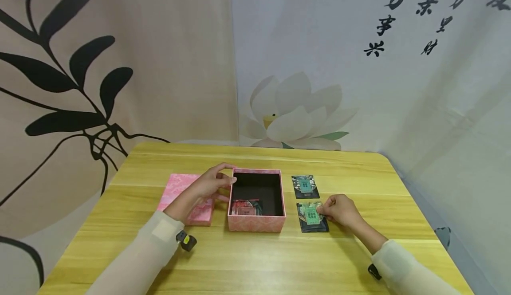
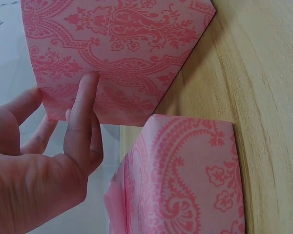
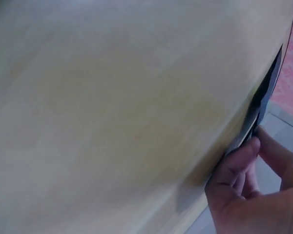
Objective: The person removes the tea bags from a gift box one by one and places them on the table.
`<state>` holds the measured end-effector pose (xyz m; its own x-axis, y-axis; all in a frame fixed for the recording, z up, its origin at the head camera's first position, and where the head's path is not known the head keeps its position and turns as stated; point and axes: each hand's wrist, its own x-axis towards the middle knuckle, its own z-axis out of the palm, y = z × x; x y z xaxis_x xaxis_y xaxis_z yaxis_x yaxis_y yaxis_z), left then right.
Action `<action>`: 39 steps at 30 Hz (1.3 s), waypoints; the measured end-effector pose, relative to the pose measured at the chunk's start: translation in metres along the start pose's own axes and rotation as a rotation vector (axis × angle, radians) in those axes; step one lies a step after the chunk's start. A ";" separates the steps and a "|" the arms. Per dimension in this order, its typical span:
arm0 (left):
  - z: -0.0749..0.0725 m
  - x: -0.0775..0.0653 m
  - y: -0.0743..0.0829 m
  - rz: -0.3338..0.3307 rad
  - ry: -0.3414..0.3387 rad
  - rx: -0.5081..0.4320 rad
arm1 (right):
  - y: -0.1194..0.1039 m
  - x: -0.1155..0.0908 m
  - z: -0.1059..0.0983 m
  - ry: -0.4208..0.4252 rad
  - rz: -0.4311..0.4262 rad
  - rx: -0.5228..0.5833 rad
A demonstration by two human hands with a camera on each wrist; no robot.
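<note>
An open pink patterned box (image 1: 257, 224) with a dark inside stands mid-table. My left hand (image 1: 209, 183) grips its left wall, a fingertip at the rim and other fingers against the outside, as the left wrist view shows on the box wall (image 2: 122, 53). Inside, at the front left, lies a reddish packet (image 1: 246, 207). To the box's right, my right hand (image 1: 341, 208) pinches the right edge of a dark flat packet with a green label (image 1: 312, 217). In the right wrist view, thumb and forefinger meet on the thin packet (image 3: 263, 95).
Behind the held packet lies a similar dark packet with a teal label (image 1: 305, 186). A pink patterned lid (image 1: 175, 190) rests left of the box, partly under the left forearm in the head view. The wooden table (image 1: 255, 264) meets a printed curtain (image 1: 191, 64) at the back.
</note>
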<state>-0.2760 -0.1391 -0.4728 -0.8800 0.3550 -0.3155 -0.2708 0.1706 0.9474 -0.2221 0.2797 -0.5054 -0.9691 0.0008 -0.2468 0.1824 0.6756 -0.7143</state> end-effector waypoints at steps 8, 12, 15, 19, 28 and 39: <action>-0.001 0.001 -0.004 0.017 -0.006 0.024 | 0.001 0.000 -0.005 -0.067 0.054 0.178; -0.001 0.000 -0.005 0.026 -0.006 0.026 | -0.003 0.000 -0.010 -0.137 0.079 0.332; 0.000 -0.001 -0.005 0.025 -0.004 0.018 | -0.009 0.000 -0.014 -0.205 0.066 0.422; 0.001 -0.001 -0.004 0.013 0.002 0.015 | -0.020 0.003 -0.018 -0.316 0.015 0.523; 0.000 -0.001 -0.005 0.019 -0.004 0.016 | -0.047 0.011 -0.019 -0.545 -0.058 0.740; 0.000 0.000 -0.002 0.020 0.000 0.025 | -0.089 0.020 -0.015 -0.659 -0.101 0.871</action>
<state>-0.2756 -0.1399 -0.4751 -0.8854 0.3583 -0.2962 -0.2430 0.1865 0.9519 -0.2598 0.2305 -0.4372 -0.7545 -0.5948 -0.2776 0.4132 -0.1019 -0.9049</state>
